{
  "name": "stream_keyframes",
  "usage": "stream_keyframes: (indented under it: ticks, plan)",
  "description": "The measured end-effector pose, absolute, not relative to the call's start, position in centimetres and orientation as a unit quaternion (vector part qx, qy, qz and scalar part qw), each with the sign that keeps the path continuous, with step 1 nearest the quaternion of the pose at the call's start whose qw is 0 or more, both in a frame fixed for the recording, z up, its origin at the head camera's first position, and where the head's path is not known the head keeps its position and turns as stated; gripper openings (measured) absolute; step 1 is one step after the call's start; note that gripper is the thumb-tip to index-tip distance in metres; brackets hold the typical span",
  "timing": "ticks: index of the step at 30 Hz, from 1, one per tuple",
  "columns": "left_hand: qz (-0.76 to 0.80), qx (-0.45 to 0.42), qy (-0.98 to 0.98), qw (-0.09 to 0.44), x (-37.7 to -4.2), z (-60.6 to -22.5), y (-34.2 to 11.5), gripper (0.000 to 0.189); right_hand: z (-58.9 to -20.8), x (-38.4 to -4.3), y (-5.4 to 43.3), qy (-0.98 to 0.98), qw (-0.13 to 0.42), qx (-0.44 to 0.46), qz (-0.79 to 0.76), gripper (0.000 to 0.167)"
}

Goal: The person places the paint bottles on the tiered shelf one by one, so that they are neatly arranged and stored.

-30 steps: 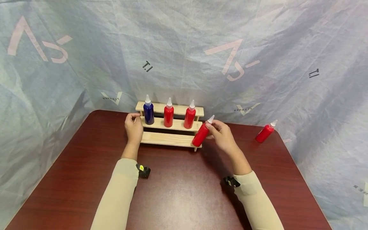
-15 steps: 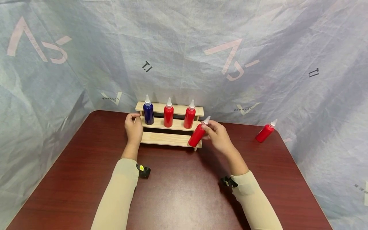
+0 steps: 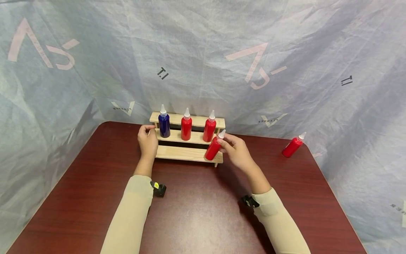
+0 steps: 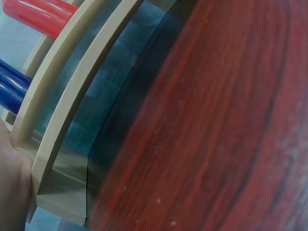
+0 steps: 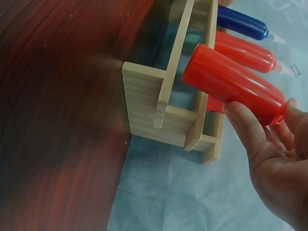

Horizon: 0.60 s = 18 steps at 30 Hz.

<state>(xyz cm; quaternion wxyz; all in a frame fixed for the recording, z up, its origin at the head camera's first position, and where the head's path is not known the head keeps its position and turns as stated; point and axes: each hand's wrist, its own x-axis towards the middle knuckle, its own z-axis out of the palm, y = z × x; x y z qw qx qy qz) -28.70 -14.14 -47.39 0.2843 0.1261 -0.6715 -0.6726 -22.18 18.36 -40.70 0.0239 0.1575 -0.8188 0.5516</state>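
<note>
We take this for a screened-off recording corner: around a glossy, reddish-brown wood-grain table [image 3: 193,218] we see creased grey fabric sheeting [image 3: 196,42] hung along the back and both sides, printed with large pale-pink logos [image 3: 256,63] and dark mirrored lettering [image 3: 268,121], while small black devices [image 3: 159,190] sit at both wrists.

My L hand [image 3: 148,143] at rack [image 3: 198,121] L end, 3 btls [image 3: 186,129] on mid shelf [image 3: 197,137]; R hand [image 3: 238,152] w/ 4th btl [image 3: 211,150] by btm shelf [image 3: 179,153] R end; 5th btl [image 3: 291,147] far R on table [image 3: 196,208].
</note>
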Motion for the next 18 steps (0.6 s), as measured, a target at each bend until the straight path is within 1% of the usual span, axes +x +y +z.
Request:
stream_keyframes:
  ticks: [9, 18]
  plan:
    - [-0.680, 0.127, -0.665, 0.283, -28.50, -47.27, -14.09, 0.020, -41.04, -22.29, 17.77, -0.820, 0.033, 0.166, 0.546, 0.031]
    - [-0.676, 0.129, -0.669, 0.281, -28.63, -47.24, -14.15, 0.021, -41.31, -22.42, 17.46, -0.841, 0.062, 0.184, 0.505, 0.029]
